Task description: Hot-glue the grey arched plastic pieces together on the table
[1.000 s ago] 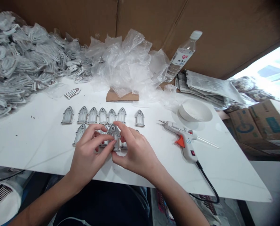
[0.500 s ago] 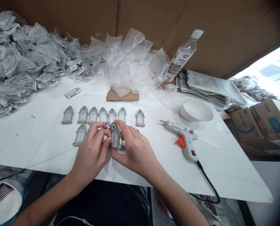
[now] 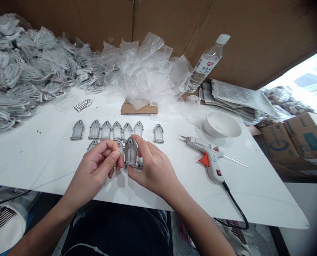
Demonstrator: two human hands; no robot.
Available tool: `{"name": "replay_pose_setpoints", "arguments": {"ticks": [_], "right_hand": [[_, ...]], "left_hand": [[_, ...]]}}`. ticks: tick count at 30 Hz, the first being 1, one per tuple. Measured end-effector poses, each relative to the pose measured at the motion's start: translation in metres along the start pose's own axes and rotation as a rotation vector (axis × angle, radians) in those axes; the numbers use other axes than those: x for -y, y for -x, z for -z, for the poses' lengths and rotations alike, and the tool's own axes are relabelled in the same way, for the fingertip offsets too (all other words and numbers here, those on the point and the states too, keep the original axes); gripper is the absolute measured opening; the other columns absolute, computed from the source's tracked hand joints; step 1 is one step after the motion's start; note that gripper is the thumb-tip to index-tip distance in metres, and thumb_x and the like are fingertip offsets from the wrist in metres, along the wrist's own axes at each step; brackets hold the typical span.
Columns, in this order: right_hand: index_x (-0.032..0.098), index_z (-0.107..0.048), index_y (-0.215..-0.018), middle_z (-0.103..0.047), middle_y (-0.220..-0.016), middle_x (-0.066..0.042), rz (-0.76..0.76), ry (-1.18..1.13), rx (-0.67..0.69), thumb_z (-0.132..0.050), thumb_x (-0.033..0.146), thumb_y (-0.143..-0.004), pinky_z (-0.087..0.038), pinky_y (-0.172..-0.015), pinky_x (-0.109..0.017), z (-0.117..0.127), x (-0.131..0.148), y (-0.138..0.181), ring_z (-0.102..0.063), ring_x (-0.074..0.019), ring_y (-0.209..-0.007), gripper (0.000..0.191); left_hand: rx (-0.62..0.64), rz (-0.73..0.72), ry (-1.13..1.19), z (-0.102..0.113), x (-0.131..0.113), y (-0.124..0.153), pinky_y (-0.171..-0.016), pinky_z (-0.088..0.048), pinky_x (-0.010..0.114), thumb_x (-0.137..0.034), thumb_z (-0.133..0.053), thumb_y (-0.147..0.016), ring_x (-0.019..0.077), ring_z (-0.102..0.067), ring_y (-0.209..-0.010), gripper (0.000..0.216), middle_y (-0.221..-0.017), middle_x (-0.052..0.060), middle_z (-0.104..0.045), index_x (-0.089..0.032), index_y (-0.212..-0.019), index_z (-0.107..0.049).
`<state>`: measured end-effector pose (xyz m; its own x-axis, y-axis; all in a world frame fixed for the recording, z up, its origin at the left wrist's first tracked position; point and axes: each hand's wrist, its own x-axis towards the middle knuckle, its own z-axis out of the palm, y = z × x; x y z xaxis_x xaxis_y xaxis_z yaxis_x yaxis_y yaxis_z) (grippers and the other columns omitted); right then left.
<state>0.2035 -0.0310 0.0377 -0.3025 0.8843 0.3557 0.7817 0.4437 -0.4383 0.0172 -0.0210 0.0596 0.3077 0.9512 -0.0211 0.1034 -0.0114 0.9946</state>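
My right hand (image 3: 154, 169) grips a small grey arched window frame (image 3: 131, 152) upright between thumb and fingers, its panelled face towards me. Just left of it, apart from the frame, my left hand (image 3: 100, 163) is closed, thumb against curled fingers; whatever lies in that pinch, if anything, is too small to make out. Behind my hands, a row of matching arched frames (image 3: 117, 130) lies on the white table (image 3: 49, 160), with a single one (image 3: 158, 133) off to the right. More frames in a nearer row are partly covered by my hands.
On the right lie a glue gun (image 3: 205, 154) with a clear stick and cord, and a white bowl (image 3: 222, 125). Crumpled plastic bags (image 3: 148, 71), a tilted water bottle (image 3: 206, 64) and a cardboard strip (image 3: 138, 108) are at the back. Bagged pieces (image 3: 27, 67) heap up at the left.
My left hand has drawn back left from the held frame, its pinch now clear of the frame's edge. My right hand keeps its grip, and the frame is turned slightly more upright.
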Motion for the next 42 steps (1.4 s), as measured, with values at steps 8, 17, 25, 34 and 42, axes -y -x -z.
{"name": "replay_pose_setpoints", "arguments": {"ticks": [8,17,25,34,42], "right_hand": [[0.010,-0.045,-0.139,-0.066,-0.100,-0.011,-0.046,-0.015,0.041,-0.064,0.020,-0.072,-0.051,-0.072,-0.033,-0.001,-0.002,-0.001,-0.061,-0.0210,-0.085,0.071],[0.013,-0.044,-0.141,-0.067,-0.096,-0.009,-0.117,-0.059,0.059,-0.068,0.023,-0.070,-0.049,-0.072,-0.034,0.004,-0.005,-0.003,-0.061,-0.0210,-0.080,0.075],[0.015,-0.044,-0.138,-0.065,-0.092,-0.006,-0.132,-0.129,0.037,-0.066,0.025,-0.072,-0.047,-0.069,-0.031,0.009,-0.005,0.000,-0.060,-0.0190,-0.075,0.071],[0.016,-0.043,-0.138,-0.066,-0.095,-0.007,-0.090,-0.096,-0.009,-0.064,0.021,-0.070,-0.047,-0.068,-0.032,0.004,-0.005,0.002,-0.060,-0.0199,-0.077,0.072],[0.016,-0.044,-0.134,-0.068,-0.100,-0.008,-0.058,-0.092,-0.028,-0.060,0.018,-0.068,-0.047,-0.066,-0.031,0.001,-0.004,0.001,-0.062,-0.0210,-0.083,0.068]], "left_hand": [[-0.362,-0.230,0.107,0.015,-0.021,0.003,-0.048,-0.041,0.028,-0.038,-0.064,-0.095,0.0134,-0.053,-0.060,0.014,-0.066,-0.003,-0.056,-0.027,-0.089,-0.059],[-0.334,-0.318,-0.404,0.016,-0.014,-0.010,-0.072,-0.050,0.027,-0.029,-0.059,-0.096,0.0151,-0.062,-0.100,0.005,-0.110,-0.002,-0.063,-0.024,-0.094,-0.059],[-0.143,-0.482,-0.698,-0.013,0.005,-0.022,-0.075,-0.054,0.032,-0.021,-0.063,-0.090,0.0176,-0.064,-0.089,0.005,-0.113,0.006,-0.062,-0.021,-0.093,-0.067],[-0.220,-0.507,-0.681,-0.029,0.013,-0.021,-0.073,-0.053,0.031,-0.021,-0.056,-0.094,0.0173,-0.062,-0.088,0.013,-0.111,0.006,-0.062,-0.020,-0.089,-0.068],[-0.220,-0.487,-0.669,-0.034,0.012,-0.024,-0.066,-0.045,0.029,-0.016,-0.057,-0.089,0.0144,-0.057,-0.081,0.011,-0.110,0.005,-0.059,-0.019,-0.080,-0.063]]}}
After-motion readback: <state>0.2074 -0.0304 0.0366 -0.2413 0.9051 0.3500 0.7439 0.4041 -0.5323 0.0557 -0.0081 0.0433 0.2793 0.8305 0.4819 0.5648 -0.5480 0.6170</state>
